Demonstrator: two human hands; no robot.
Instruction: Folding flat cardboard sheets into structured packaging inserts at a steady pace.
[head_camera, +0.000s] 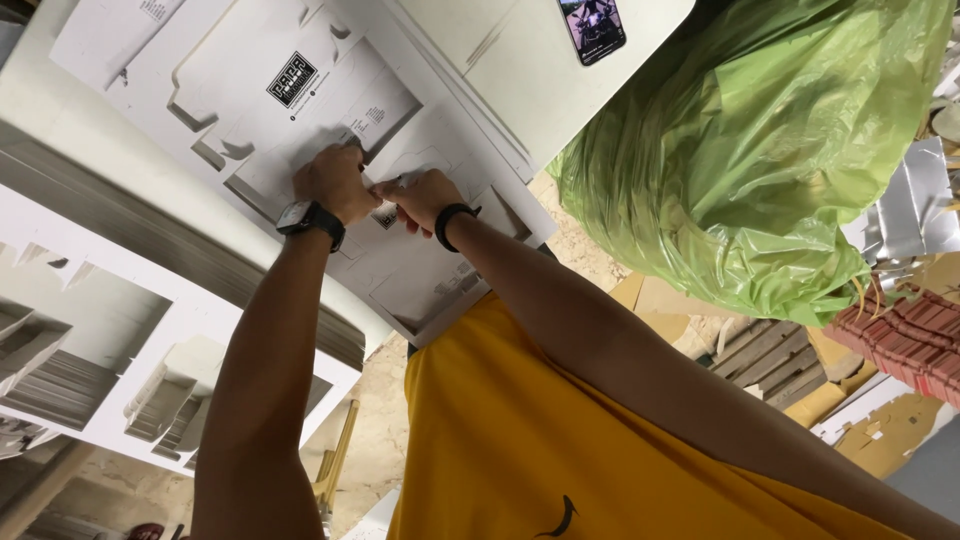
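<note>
Left hand (333, 183) and right hand (425, 199) pinched on die-cut card sheet (330, 110); tear risk if tabs pulled unevenly.

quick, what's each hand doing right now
Left hand: closed, fingers pressing down on the white die-cut cardboard sheet.
Right hand: closed, pinching a small flap of the same sheet.

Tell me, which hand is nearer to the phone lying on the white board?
Right. The right hand rests on the die-cut sheet below the phone; the left hand sits farther left.
</note>
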